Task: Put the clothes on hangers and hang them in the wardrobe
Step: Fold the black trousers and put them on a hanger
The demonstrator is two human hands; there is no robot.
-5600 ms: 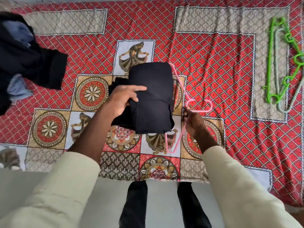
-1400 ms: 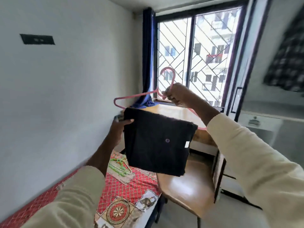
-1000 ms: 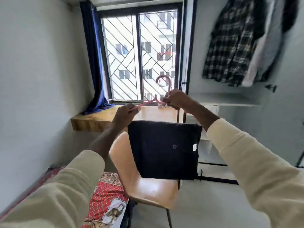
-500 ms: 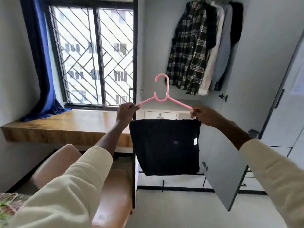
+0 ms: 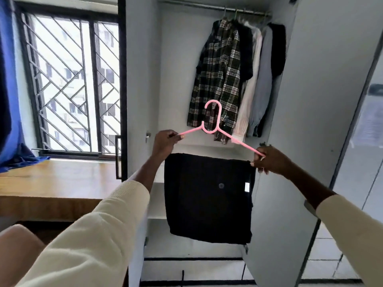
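At the far left a blue curtain (image 5: 9, 83) hangs beside the barred window (image 5: 70, 83), with a wooden table (image 5: 51, 183) running under the sill. Next comes the left hand (image 5: 164, 141), its fingers curled round the left arm of the pink hanger (image 5: 215, 129), pinching the thin plastic near its end. The hanger stretches sideways between the two hands, slightly tilted so its right end sits lower, its hook standing upright in the middle and pointing toward the wardrobe rail (image 5: 215, 8) well above. Folded over the hanger's lower bar hangs the dark garment (image 5: 209, 197), flat and square, a small button and a pale label showing on its face; the bar itself is hidden under the cloth. To the right, the right hand (image 5: 269, 160) grips the other end of the hanger, and its fingers seem also to nip the garment's top corner, though that spot is too small to be sure. Above and beyond both hands, a plaid shirt (image 5: 221, 75) and other clothes (image 5: 263, 79) hang bunched at the right part of the rail, leaving bare rail to their left inside the open wardrobe (image 5: 323, 79). The move ahead likely turns on height: the hook lies below the rail and about under its free stretch, the hanger's long axis running roughly along the rail, so both hands would need to lift it, neither clearly nearer.
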